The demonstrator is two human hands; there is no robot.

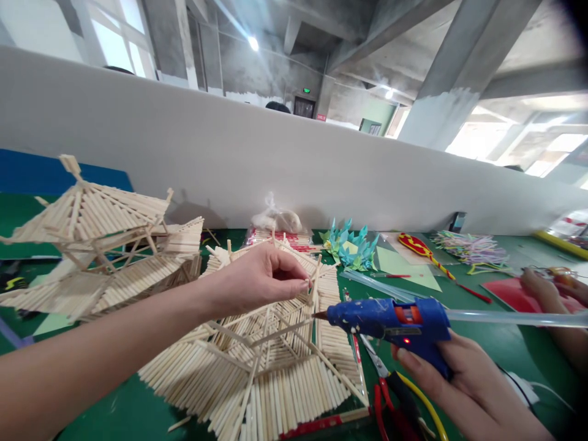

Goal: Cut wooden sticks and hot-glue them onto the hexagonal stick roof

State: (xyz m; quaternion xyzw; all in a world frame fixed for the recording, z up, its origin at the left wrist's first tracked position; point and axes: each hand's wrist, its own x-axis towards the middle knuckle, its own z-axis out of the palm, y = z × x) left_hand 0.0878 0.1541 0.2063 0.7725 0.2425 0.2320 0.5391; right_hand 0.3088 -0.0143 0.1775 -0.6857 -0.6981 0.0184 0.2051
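Note:
My right hand (pixel 473 380) grips a blue hot glue gun (pixel 386 320) by its handle. A small red light glows on the gun, and a clear glue stick (pixel 514 317) sticks out of its back. Its nozzle points left, close to the upright parts of a pagoda-like roof model (pixel 285 392) made of wooden sticks. Over that model, my left hand (pixel 257 278) is closed in a pinch at a thin wooden stick (pixel 315 283) standing near the fingertips. The fingers hide part of the stick's contact with the model.
A finished-looking stick pavilion (pixel 101 226) stands at left. Scissors (pixel 381 373) and pliers (pixel 407 398) lie below the glue gun. Behind are bagged sticks (pixel 280 236), blue-green folded paper (pixel 351 245) and a white partition (pixel 206 159). Another person's hands (pixel 542 291) are at far right.

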